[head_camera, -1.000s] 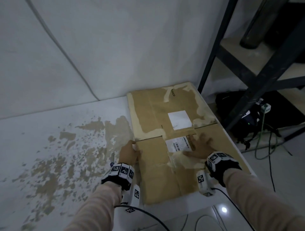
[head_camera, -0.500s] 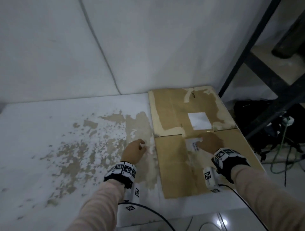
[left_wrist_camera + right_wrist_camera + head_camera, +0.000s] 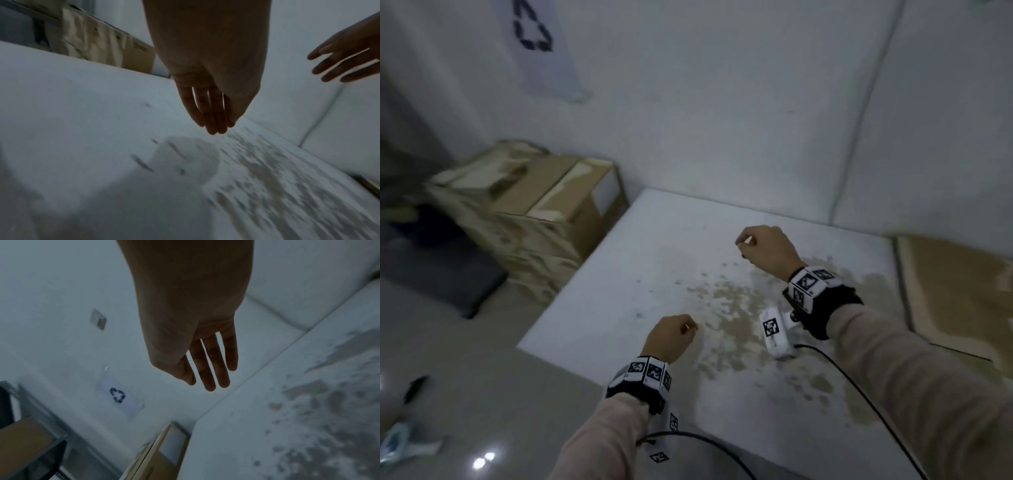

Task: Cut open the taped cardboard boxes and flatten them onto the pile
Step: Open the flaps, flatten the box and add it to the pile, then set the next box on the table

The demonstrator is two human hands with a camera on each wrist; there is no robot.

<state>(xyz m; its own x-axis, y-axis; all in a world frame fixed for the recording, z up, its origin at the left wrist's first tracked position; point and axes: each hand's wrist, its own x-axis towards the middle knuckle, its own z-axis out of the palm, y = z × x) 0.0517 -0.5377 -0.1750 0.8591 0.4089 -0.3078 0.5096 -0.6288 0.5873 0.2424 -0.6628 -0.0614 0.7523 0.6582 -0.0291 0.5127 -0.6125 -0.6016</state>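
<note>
A stack of taped cardboard boxes (image 3: 534, 219) stands on the floor against the wall, left of the white table (image 3: 619, 291); its side also shows in the left wrist view (image 3: 115, 48) and the right wrist view (image 3: 156, 459). The flattened cardboard pile (image 3: 959, 294) lies on the table's right end. My left hand (image 3: 674, 337) hangs over the table near its front, fingers straight and loose (image 3: 213, 116), holding nothing. My right hand (image 3: 763, 245) is further back over the table, fingers spread and empty (image 3: 209, 369).
The tabletop has a worn brown patch (image 3: 739, 318) between my hands. A recycling sign (image 3: 534, 34) hangs on the wall above the boxes. A dark mat or bin (image 3: 438, 270) sits on the floor at left, and small objects (image 3: 400, 442) lie at bottom left.
Both hands have left the flattened cardboard and moved left over the bare table. My view has swung left, bringing the stacked boxes into sight.
</note>
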